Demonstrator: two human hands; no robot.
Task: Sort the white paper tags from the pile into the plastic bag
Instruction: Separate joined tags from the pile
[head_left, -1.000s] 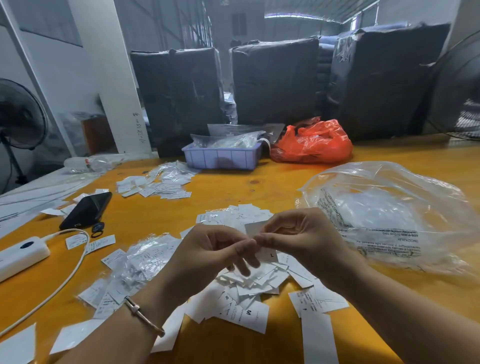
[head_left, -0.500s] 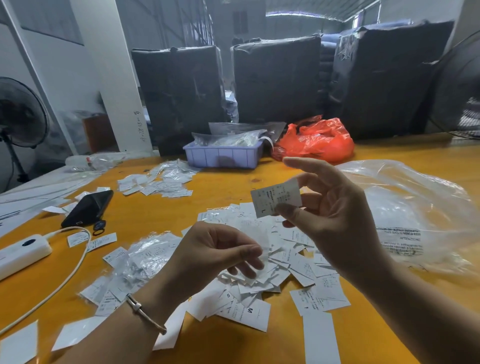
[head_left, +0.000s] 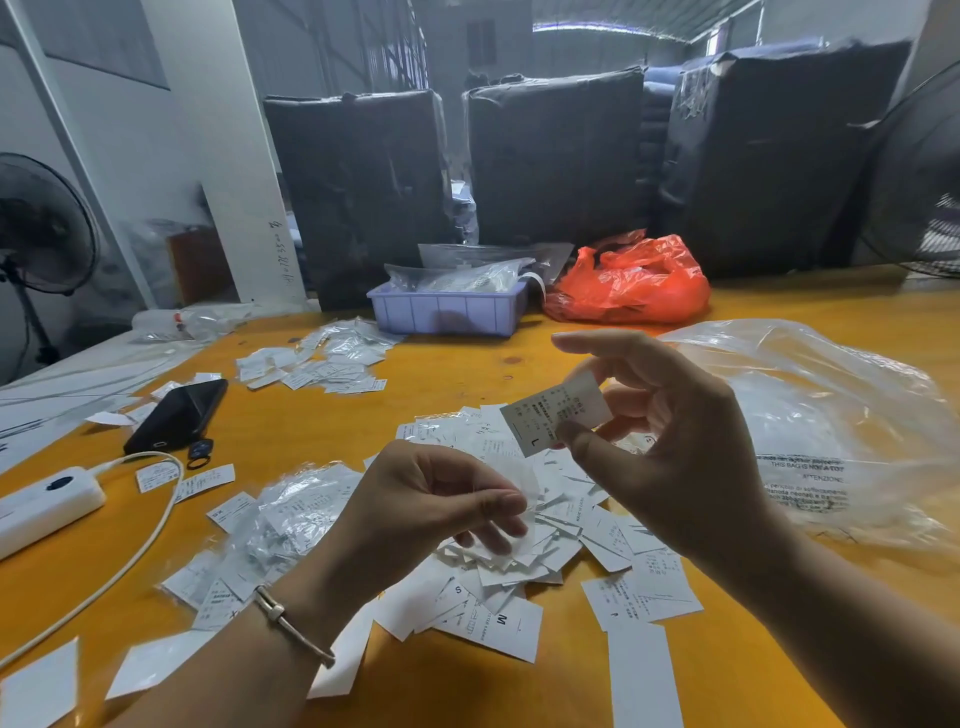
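Tags (head_left: 498, 571) litter table; right hand (head_left: 670, 467) pinches one (head_left: 556, 413), left hand (head_left: 431, 504) pinches film (head_left: 522, 480).

The pile of tags (head_left: 519, 545) lies on the table (head_left: 441, 691), plastic bag (head_left: 831, 441) right, phone (head_left: 176, 415) left.

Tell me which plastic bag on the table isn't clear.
The orange plastic bag, crumpled at the table's far edge beside the lavender bin. The large bag at right is transparent.

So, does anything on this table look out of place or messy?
A black phone and a white power bank with its cable lie among loose tags on the table. Otherwise just the scattered pile.
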